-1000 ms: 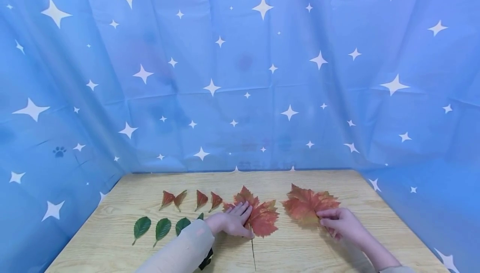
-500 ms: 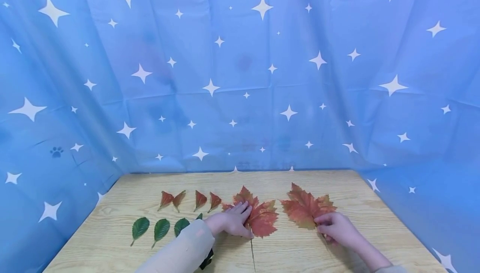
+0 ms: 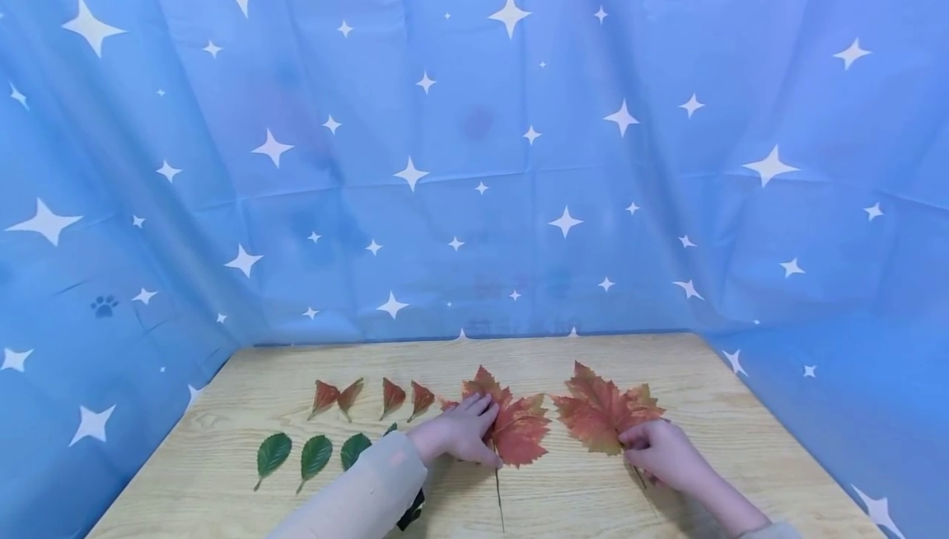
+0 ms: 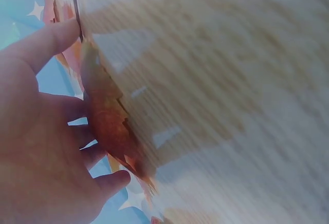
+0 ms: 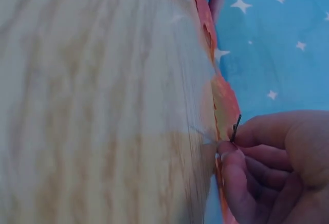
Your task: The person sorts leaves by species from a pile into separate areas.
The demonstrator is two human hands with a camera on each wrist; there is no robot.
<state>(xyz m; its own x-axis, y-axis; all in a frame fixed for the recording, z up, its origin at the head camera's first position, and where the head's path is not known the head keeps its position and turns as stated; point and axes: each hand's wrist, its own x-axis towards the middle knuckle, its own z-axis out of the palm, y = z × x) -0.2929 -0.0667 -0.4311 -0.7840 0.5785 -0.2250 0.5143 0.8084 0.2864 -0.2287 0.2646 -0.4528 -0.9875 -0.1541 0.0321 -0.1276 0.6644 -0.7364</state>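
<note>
My left hand (image 3: 461,433) lies flat, fingers straight, on a large red-orange maple leaf (image 3: 521,432) at the middle of the wooden table (image 3: 689,374). That leaf's thin stem (image 3: 498,498) runs toward me. The left wrist view shows the same hand (image 4: 46,147) pressing the leaf (image 4: 110,126) against the wood. My right hand (image 3: 656,448) pinches the base of a second maple leaf (image 3: 600,409) to the right. In the right wrist view the curled fingers (image 5: 241,157) grip the dark stem (image 5: 235,128) at the edge of this leaf (image 5: 223,100).
Several small red leaves (image 3: 391,396) lie in a row left of the maples, with three green leaves (image 3: 315,455) in front of them. A blue star-print cloth (image 3: 474,152) closes off the back and both sides of the table.
My right hand has slid the right maple leaf slightly left and toward me. The left hand has stayed on its leaf.
</note>
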